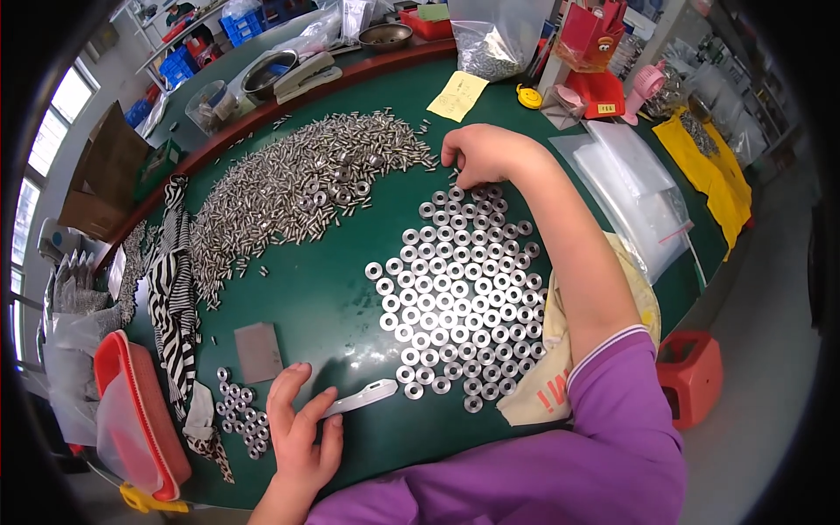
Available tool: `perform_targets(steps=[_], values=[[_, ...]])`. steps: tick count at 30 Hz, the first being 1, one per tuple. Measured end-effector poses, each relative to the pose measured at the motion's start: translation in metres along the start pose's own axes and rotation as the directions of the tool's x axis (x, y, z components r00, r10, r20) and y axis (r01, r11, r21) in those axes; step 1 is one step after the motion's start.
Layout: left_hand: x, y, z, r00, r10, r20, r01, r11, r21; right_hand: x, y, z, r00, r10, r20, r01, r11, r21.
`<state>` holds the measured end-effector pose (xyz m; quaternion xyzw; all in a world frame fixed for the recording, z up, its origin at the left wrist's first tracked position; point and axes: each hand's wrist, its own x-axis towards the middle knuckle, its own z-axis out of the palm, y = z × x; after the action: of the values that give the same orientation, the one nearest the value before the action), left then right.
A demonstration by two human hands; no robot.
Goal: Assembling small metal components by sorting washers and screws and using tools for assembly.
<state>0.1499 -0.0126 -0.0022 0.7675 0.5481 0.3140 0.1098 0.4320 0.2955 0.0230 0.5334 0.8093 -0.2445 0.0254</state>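
Purple shirt point(525, 481) fabric lies nearest the camera, its right sleeve edged in white. Work surface point(306, 311): smooth, green, bounded by a dark red raised edge point(346, 74) at the far side. Silver rings point(464, 280) lie flat in a large cluster in front of the person; a smaller group of silver parts point(241, 411) lies to the left. Loose metal pins point(262, 175) form a broad heap beyond, with several rings resting on it.

Right hand point(477, 157): fingers curled at the far end of the ring cluster; whether they grip anything cannot be told. Left hand point(302, 429): fingers partly spread, the near end of a white flat tool point(363, 398) between two fingertips; firmness of hold cannot be told.

Room: bright windows point(52, 131) at left, grey floor point(770, 350) and red stool point(691, 376) at right.

Markings: yellow paper point(458, 94) carries faint writing, too small to read; cream cloth point(534, 398) bears red printed characters; red tray point(602, 92) has a small pale label.
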Motion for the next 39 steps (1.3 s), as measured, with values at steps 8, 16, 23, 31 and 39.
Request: perform_targets(steps=[8,16,23,31,39], values=[[0.000,-0.007,0.006,0.996,-0.046,-0.074,0.040,0.996,-0.081,0.017,-0.008,0.019,0.966,-0.150,-0.212,0.232,0.863,0.448],[-0.009,-0.014,0.000,0.993,-0.062,-0.103,0.049,0.991,-0.128,-0.005,0.049,-0.027,0.768,0.143,-0.624,-0.208,0.978,-0.032],[-0.005,-0.012,0.006,0.988,-0.065,-0.140,0.038,0.981,-0.189,0.005,0.025,-0.010,0.954,0.214,-0.212,-0.232,0.971,-0.063],[-0.002,-0.015,0.007,0.987,-0.087,-0.134,0.052,0.969,-0.243,0.011,-0.036,0.028,0.795,-0.239,-0.558,0.310,0.950,0.035],[-0.001,-0.014,0.006,0.990,-0.062,-0.124,0.032,0.973,-0.228,-0.017,-0.073,0.033,0.949,-0.314,-0.040,0.313,0.950,-0.012]])
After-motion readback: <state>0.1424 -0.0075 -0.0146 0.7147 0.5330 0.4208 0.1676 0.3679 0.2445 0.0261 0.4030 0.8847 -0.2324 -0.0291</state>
